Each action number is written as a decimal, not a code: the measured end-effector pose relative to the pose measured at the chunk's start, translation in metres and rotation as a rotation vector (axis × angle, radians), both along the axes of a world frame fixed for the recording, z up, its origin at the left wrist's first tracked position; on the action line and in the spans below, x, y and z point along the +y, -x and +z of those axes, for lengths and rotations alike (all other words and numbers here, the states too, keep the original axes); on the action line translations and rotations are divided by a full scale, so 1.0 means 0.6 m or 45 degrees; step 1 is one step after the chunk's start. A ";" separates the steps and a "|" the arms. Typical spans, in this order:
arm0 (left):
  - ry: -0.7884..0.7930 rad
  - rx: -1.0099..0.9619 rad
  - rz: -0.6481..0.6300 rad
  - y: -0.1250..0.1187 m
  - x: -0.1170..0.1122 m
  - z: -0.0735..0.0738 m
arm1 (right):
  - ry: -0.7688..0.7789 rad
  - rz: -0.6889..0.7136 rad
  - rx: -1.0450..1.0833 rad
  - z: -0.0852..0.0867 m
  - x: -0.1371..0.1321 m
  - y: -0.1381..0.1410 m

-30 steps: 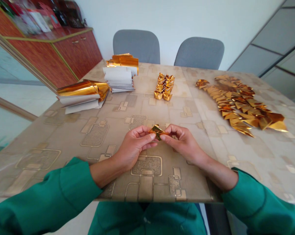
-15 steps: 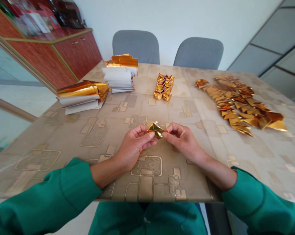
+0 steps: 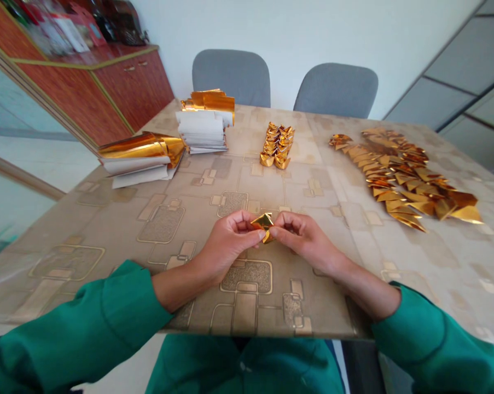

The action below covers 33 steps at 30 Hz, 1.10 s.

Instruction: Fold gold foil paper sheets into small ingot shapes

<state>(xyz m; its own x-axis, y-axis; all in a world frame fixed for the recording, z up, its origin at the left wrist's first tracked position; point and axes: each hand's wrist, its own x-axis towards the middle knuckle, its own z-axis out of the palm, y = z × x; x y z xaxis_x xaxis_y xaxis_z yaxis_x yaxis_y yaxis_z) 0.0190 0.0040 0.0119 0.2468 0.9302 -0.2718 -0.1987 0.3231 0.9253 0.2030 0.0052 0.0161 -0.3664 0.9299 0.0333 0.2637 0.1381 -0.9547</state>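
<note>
Between my two hands is a small folded piece of gold foil paper, held just above the patterned table. My left hand pinches its left side, thumb across the front. On the other side, the fingertips of my right hand grip the right edge. The fingers partly cover the paper, so its full shape is hidden. Beyond my hands stand two short rows of folded gold paper ingots. A large spread of overlapping folded gold pieces lies to the right.
At the back left are a stack of gold and white paper sheets and a lower stack beside it. Two grey chairs stand behind the table. A wooden cabinet is at the far left.
My hands have come closer together around the gold paper. The paper looks more compact and its visible face has turned. The stacks and rows stay as they were.
</note>
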 end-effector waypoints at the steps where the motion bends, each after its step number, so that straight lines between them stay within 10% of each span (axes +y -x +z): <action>1: 0.016 -0.011 -0.012 0.000 0.000 0.001 | -0.016 -0.009 0.001 -0.001 0.001 -0.001; 24: 0.313 -0.281 0.005 0.007 0.013 0.004 | 0.156 0.114 0.138 -0.002 -0.001 -0.002; 33: 0.058 -0.186 -0.110 0.004 0.003 0.003 | -0.011 0.007 0.054 0.008 -0.001 -0.004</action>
<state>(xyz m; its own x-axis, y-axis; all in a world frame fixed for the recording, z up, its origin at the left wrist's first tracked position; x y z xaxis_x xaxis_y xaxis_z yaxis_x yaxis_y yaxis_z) 0.0164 0.0056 0.0137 0.3654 0.8912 -0.2689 -0.2994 0.3860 0.8726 0.2055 0.0043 0.0210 -0.3698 0.9273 0.0570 0.2219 0.1478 -0.9638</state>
